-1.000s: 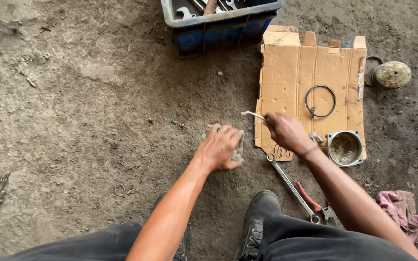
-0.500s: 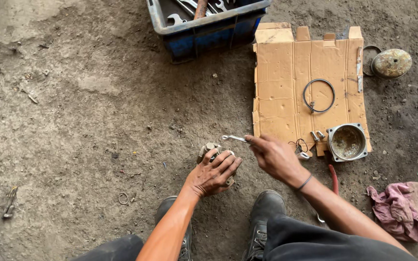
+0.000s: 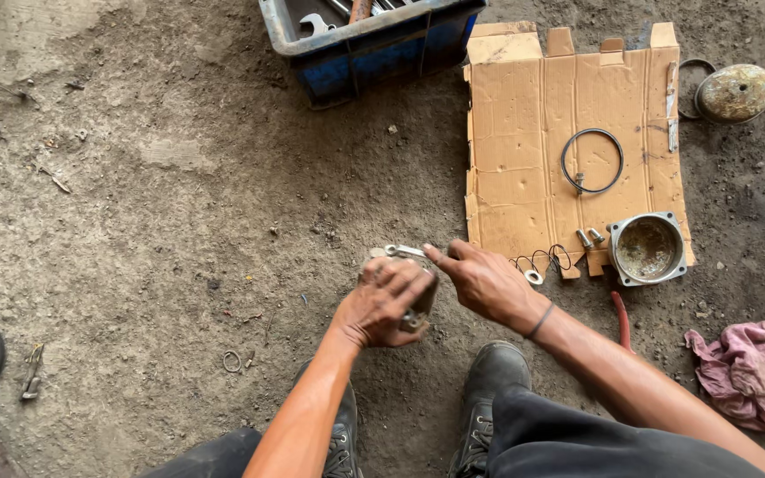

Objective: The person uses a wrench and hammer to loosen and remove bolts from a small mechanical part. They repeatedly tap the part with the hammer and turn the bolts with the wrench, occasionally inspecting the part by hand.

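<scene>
both hands have drawn closer, left hand [image 3: 382, 301] clamped over a small metal part [image 3: 418, 305], right hand [image 3: 484, 281] pinching a spanner [image 3: 403, 251]; best hold that part steady

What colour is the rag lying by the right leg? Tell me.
Pink, dirt-stained rag, best seen in the head view.
</scene>
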